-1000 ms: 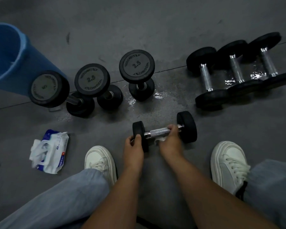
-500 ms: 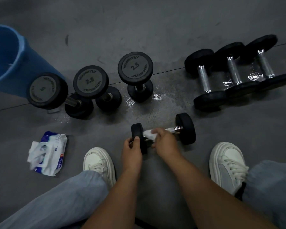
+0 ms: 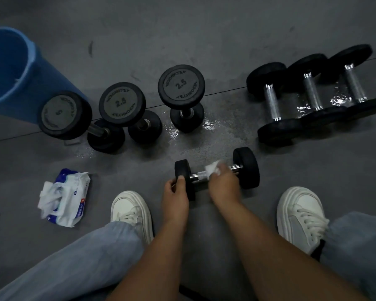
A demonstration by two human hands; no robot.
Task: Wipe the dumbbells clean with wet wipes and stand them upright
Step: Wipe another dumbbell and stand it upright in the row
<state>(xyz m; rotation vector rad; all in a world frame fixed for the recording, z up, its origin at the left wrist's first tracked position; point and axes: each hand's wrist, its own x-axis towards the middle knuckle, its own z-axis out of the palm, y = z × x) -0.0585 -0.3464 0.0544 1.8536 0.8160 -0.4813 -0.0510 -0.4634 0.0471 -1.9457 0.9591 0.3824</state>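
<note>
A small black dumbbell (image 3: 246, 168) with a chrome handle lay on its side on the grey floor (image 3: 204, 29), near centre. The left hand (image 3: 175, 192) had its grip curled round the left head; the right hand (image 3: 223, 183), its grip narrow, pinched a white wet wipe (image 3: 212, 168) against the handle.

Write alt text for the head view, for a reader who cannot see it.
A person's left hand grips one end of a dumbbell on the floor while the right hand holds a wipe against its handle. Beyond stand three upright dumbbells; three others lie flat; a wipe pack lies left.
</note>
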